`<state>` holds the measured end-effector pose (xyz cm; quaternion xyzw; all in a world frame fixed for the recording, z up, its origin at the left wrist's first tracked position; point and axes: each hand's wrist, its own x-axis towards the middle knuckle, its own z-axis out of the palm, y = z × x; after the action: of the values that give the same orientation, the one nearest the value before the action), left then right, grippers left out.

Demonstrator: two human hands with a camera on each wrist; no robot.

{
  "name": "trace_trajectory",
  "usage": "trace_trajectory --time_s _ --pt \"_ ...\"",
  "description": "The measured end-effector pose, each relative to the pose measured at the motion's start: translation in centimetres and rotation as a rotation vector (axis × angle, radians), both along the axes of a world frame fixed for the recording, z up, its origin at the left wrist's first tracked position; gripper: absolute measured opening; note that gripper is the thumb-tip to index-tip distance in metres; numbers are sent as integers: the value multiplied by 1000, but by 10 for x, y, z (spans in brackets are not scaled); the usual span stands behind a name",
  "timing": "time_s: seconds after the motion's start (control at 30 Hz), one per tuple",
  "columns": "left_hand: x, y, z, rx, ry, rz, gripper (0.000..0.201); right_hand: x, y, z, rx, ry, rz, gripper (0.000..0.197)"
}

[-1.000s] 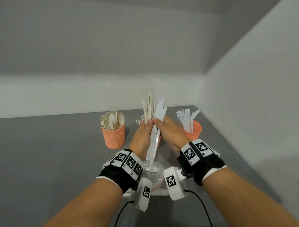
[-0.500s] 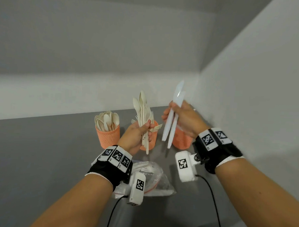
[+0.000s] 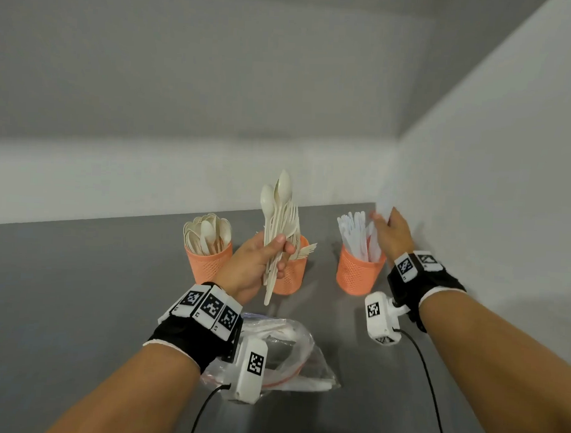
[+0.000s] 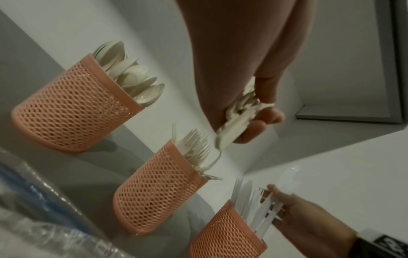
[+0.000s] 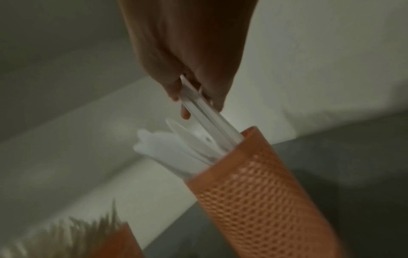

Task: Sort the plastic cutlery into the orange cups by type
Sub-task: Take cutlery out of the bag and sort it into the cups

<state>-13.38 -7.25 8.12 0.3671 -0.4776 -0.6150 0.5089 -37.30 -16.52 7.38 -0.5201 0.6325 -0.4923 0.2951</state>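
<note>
Grey tabletop [image 3: 78, 289] is bounded by pale walls that meet in a corner beyond the right hand [image 3: 389, 232]. Three orange mesh cups are lined up across it. A bundle of cream spoons and forks [image 3: 278, 229] is gripped upright in the left hand [image 3: 256, 264], the thumb pressed across the front of the handles and the fingers curled behind, as is seen from below in the left wrist view [image 4: 238, 111]. Directly behind and below that grip stands the middle cup [image 3: 291, 272], with forks [image 4: 194, 150] in it; to the left of the grip stands the spoon cup [image 3: 206, 265], filled with cream spoons [image 3: 206, 234]. Two white knives [image 5: 205, 113] are pinched between thumb and fingertips of the right hand [image 5: 187, 61], and their lower ends are already inside the rim of the right cup [image 3: 358, 273], directly beneath the grip, beside the other white knives [image 3: 353, 232] held there. The right hand is raised over that cup with its back toward the head camera; the left forearm is angled up from the lower left. A clear plastic bag [image 3: 291, 354] is lying under the left wrist. Black wristbands with square black-and-white coded markers [image 3: 208, 306] are worn on both wrists; no readable writing is shown.
</note>
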Motion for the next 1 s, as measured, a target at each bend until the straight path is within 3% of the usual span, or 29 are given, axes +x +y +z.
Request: trace_trajectory --time_s 0.07,0.13,0.23,0.3,0.4,0.47,0.53,0.7,0.83,1.0 --pt "1 0 -1 3 8 0 17 1 -2 -7 90 108 38 28" --pt "2 -1 -3 14 16 6 15 3 -2 -4 54 126 19 36" --pt "1 -3 -6 13 2 24 15 17 7 15 -258 205 -60 39" --pt "-2 -4 -5 11 10 24 17 38 20 30 -386 135 -4 29" --pt "-7 -5 -3 18 53 31 18 78 50 46 -206 79 302 12" --pt "-9 -4 -2 8 63 16 22 97 65 45 -1 127 480 26" --pt "-10 -1 0 -3 78 0 27 109 74 42 98 26 555 30" --pt "-1 7 5 56 163 -14 19 114 77 41 149 -212 464 23" --pt "5 12 1 49 102 2 16 116 81 48 77 -457 386 19" --pt "10 17 4 57 15 3 17 128 88 48 42 -471 452 12"
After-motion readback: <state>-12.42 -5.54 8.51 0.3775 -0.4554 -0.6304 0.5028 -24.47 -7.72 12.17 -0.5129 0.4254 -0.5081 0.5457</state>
